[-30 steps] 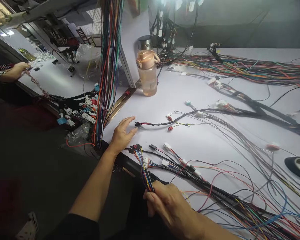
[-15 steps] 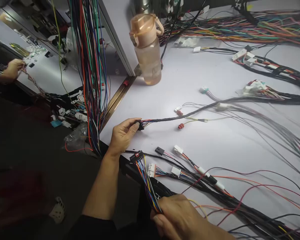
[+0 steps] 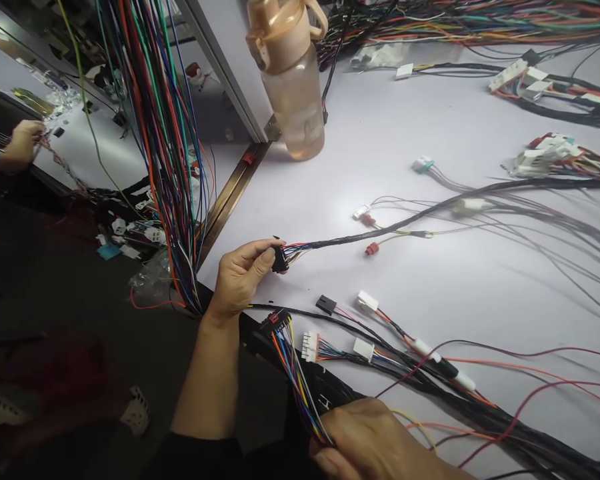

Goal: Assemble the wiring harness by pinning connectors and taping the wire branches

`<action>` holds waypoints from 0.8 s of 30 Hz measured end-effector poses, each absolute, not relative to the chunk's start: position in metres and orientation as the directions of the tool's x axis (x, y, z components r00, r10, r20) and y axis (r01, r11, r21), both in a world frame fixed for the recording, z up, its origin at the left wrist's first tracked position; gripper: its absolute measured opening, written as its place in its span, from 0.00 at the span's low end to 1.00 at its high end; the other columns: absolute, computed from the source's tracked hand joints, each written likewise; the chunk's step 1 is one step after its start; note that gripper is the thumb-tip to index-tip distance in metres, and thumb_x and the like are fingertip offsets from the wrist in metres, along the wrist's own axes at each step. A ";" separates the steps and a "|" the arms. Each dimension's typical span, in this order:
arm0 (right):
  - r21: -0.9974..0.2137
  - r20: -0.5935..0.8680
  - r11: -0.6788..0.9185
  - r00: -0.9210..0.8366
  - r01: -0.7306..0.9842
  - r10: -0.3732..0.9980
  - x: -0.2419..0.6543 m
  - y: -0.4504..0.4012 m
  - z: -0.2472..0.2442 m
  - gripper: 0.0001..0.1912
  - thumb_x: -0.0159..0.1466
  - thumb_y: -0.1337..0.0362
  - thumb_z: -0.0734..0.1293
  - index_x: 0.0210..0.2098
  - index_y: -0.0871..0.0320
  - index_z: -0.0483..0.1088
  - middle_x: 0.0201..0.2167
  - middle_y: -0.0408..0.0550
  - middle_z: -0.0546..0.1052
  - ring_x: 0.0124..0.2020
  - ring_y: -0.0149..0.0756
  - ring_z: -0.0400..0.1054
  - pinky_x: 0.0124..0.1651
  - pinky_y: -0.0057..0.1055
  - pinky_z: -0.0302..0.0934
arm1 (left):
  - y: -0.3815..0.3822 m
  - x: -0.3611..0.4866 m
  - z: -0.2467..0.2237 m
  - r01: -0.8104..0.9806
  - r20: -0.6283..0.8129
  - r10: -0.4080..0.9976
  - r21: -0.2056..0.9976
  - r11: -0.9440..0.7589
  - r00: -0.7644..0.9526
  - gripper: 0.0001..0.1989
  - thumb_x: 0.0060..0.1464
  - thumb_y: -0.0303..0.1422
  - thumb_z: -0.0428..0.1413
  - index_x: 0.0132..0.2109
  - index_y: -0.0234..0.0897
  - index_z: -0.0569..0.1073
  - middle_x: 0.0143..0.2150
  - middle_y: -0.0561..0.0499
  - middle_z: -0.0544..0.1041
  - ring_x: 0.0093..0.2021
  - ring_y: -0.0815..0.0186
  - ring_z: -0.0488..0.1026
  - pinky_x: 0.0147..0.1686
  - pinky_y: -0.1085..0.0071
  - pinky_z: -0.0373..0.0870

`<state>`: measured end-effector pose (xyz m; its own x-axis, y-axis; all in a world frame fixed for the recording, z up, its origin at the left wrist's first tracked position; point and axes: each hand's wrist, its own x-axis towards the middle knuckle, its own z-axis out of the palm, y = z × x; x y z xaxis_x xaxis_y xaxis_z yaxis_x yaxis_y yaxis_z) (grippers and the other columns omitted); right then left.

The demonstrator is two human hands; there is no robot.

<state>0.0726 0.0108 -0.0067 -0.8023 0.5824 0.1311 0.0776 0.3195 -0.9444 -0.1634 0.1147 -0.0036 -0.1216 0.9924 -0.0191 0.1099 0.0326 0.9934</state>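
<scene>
My left hand (image 3: 240, 277) pinches a small black connector (image 3: 279, 259) at the end of a black-taped wire branch (image 3: 380, 229) that runs right across the white table (image 3: 430, 293). At the bottom edge, my right hand (image 3: 375, 443) grips a bundle of coloured wires (image 3: 297, 380) that ends in a black and red connector (image 3: 274, 321) just below my left wrist. Loose white connectors (image 3: 367, 301) and a black one (image 3: 326, 305) lie between the two hands.
A peach water bottle (image 3: 293, 80) stands at the table's back left. A curtain of hanging coloured wires (image 3: 155, 133) drops at the left edge. Harness bundles (image 3: 545, 87) cross the far right. Another person's hand (image 3: 23, 141) works at a bench far left.
My left hand went from lying flat on the table to pinching the black connector and lifting it slightly. The view has tilted down and closer; my right hand keeps its wire bundle.
</scene>
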 end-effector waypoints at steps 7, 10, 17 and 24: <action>-0.969 0.067 0.235 -0.836 0.075 0.545 0.073 0.015 -0.006 0.18 0.73 0.58 0.50 0.27 0.55 0.56 0.20 0.39 0.64 0.20 0.27 0.55 0.26 0.24 0.52 | 0.113 -0.168 -0.001 0.060 -0.083 0.995 0.995 0.085 -0.048 0.09 0.56 0.34 0.60 0.43 0.39 0.80 0.34 0.48 0.80 0.29 0.70 0.74 0.30 0.75 0.73; -0.971 0.063 0.228 -0.838 0.074 0.541 0.073 0.017 -0.004 0.17 0.72 0.60 0.51 0.27 0.55 0.55 0.20 0.38 0.63 0.20 0.27 0.54 0.25 0.24 0.52 | 0.113 -0.167 0.001 0.034 -0.096 0.995 0.995 0.097 -0.022 0.08 0.56 0.34 0.60 0.42 0.39 0.81 0.31 0.49 0.79 0.28 0.70 0.74 0.28 0.75 0.73; -0.963 0.097 0.261 -0.818 0.066 0.567 0.070 0.014 -0.003 0.18 0.73 0.59 0.50 0.27 0.55 0.56 0.19 0.38 0.62 0.19 0.27 0.53 0.24 0.24 0.51 | 0.113 -0.165 0.004 -0.008 -0.107 0.994 0.994 0.107 -0.004 0.07 0.54 0.34 0.61 0.40 0.39 0.81 0.32 0.48 0.80 0.27 0.70 0.74 0.24 0.76 0.73; -0.952 0.112 0.299 -0.821 0.073 0.559 0.072 0.015 -0.004 0.18 0.73 0.60 0.50 0.27 0.55 0.57 0.19 0.39 0.63 0.19 0.27 0.54 0.24 0.25 0.51 | 0.114 -0.166 0.004 0.012 -0.122 0.992 0.992 0.123 -0.025 0.09 0.52 0.36 0.62 0.40 0.37 0.81 0.30 0.47 0.79 0.26 0.69 0.73 0.23 0.74 0.72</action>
